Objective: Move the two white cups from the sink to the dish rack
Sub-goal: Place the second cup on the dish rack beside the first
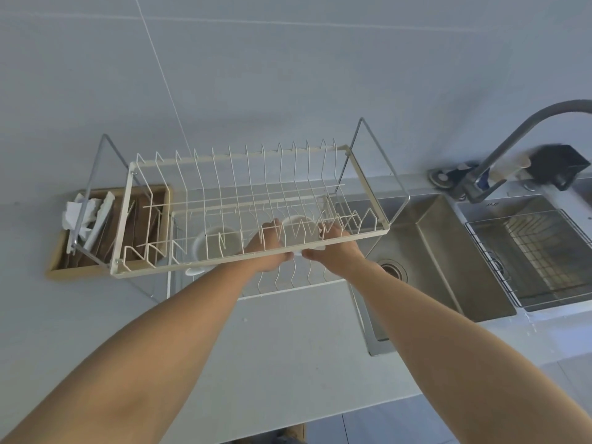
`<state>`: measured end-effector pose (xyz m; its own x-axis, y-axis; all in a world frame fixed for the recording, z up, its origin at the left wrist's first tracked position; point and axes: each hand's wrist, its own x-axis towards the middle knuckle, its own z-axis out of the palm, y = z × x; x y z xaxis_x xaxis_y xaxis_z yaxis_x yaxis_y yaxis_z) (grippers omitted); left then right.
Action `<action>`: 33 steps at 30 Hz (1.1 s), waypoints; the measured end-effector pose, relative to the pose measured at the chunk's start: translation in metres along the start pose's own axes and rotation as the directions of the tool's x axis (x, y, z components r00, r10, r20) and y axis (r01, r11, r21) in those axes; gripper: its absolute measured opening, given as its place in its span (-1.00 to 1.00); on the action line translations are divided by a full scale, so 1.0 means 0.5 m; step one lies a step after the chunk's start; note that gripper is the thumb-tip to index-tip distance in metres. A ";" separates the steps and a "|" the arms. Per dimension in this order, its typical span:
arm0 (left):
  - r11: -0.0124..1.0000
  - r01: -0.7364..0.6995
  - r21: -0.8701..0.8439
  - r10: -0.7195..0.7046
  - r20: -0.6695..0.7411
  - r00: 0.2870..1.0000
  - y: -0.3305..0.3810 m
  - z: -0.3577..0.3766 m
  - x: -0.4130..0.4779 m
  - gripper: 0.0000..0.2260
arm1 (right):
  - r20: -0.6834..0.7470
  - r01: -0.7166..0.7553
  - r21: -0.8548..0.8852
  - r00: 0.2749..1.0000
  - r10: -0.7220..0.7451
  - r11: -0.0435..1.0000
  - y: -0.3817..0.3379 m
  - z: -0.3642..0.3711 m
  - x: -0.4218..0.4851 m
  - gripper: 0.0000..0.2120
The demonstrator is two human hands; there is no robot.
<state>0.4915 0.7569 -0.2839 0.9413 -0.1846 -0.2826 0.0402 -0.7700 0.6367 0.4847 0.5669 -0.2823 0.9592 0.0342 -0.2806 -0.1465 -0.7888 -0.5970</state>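
Item: dish rack [224, 174], two-tier, cream wire on a grey metal frame, standing on the desk [288, 331] just left of the sink [448, 251].

Cups, white: two. First cup [215, 248] sits on the lower tier, left of centre, seen through the upper tier's wires. Second cup [299, 224] is on the lower tier to its right, between the two hands. Neither cup is in the sink; the basin shows only its drain.

Hands: two, both reaching in under the upper tier's front rail. Left hand [267, 248] is at the second cup's left side, right hand [333, 245] at its right. Fingers of both are curled toward the cup, but the wires and rail hide the contact, so whether they are clamped on it or already loose cannot be told.

Step in hand, as judged: seating the second cup. Advice: let it settle flat between the wire prongs, clear of the first cup, before letting go; draw both hands straight back and low to avoid catching the upper rail.

Other entries: faucet [512, 139], one; wire basket [538, 261] in the right-hand basin, one; wooden tray [112, 225] left of the rack, one, holding crumpled white material.
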 end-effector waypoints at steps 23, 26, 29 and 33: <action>0.980 0.194 -0.045 -0.187 -0.545 0.817 -0.165 -0.054 -0.298 -0.76 | -0.165 -0.007 -0.197 0.986 -0.026 0.980 -0.043 0.002 -0.145 -0.55; 0.962 0.264 -0.072 -0.265 -0.488 0.832 -0.175 -0.048 -0.278 -0.76 | -0.166 -0.009 -0.166 0.986 -0.019 0.986 -0.038 0.004 -0.118 -0.59; 0.959 0.272 -0.075 -0.272 -0.505 0.819 -0.191 -0.043 -0.255 -0.79 | -0.167 0.005 -0.160 0.985 -0.032 0.987 -0.024 0.014 -0.087 -0.67; 0.960 0.276 -0.052 -0.261 -0.526 0.809 -0.222 -0.037 -0.235 -0.83 | -0.196 0.007 -0.147 0.980 -0.036 0.989 0.004 0.029 -0.065 -0.83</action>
<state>0.3826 0.8754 -0.3083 0.9276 0.3731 -0.0175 0.3157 -0.7581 0.5706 0.4498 0.5734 -0.2853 0.9927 -0.0585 -0.1057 -0.1026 -0.8702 -0.4819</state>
